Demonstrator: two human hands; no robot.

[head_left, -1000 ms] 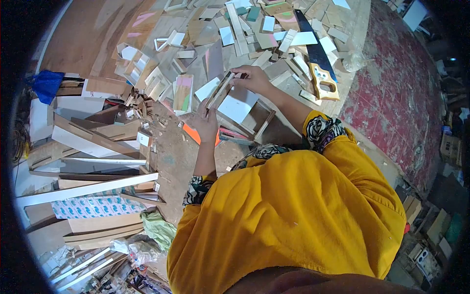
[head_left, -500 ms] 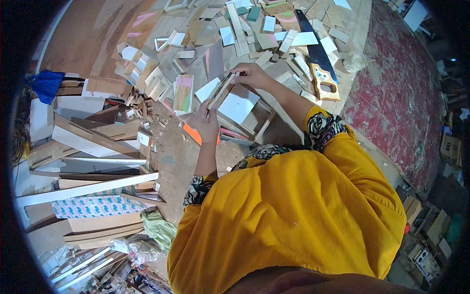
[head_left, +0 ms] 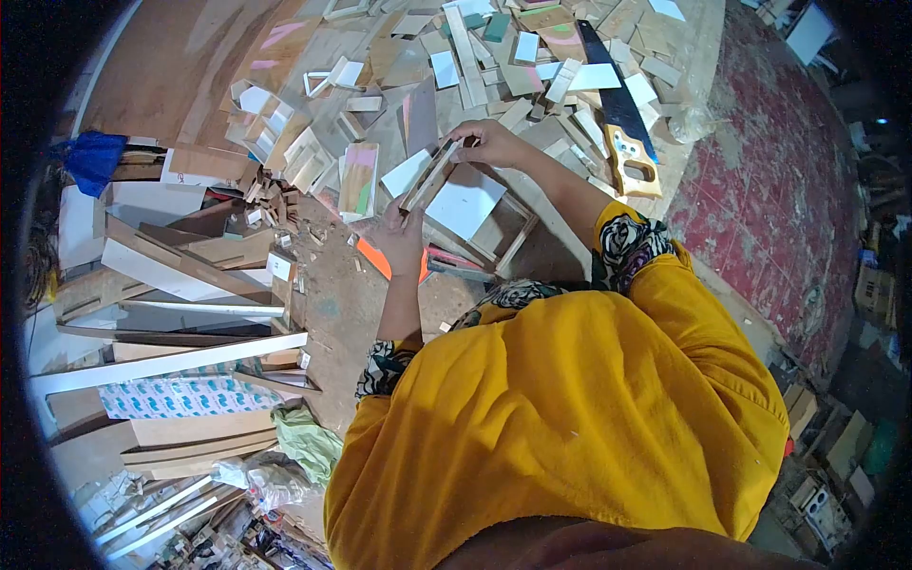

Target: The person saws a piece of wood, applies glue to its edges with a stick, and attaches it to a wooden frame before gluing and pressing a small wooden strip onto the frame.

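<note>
Between my two hands is a small narrow wooden frame (head_left: 432, 177), tilted on its edge. My left hand (head_left: 403, 236) grips its lower end, with the fingers closed round it. At the upper end my right hand (head_left: 486, 144) pinches it between thumb and fingers. Just below the frame, a white rectangular panel (head_left: 466, 202) lies on an open wooden box frame (head_left: 513, 233). A smaller white piece (head_left: 406, 174) is left of the held frame. Beneath my left wrist an orange-edged tool (head_left: 376, 258) shows in part.
A handsaw (head_left: 622, 104) with a wooden handle lies at the right among several wood offcuts (head_left: 465, 57). Boards and strips (head_left: 180, 285) are stacked on the left. Past the saw is a worn red floor (head_left: 760, 171). A blue cloth (head_left: 93, 163) hangs at the far left.
Both hands keep their hold on the small wooden frame, almost unmoved. The whole view has shifted very slightly.
</note>
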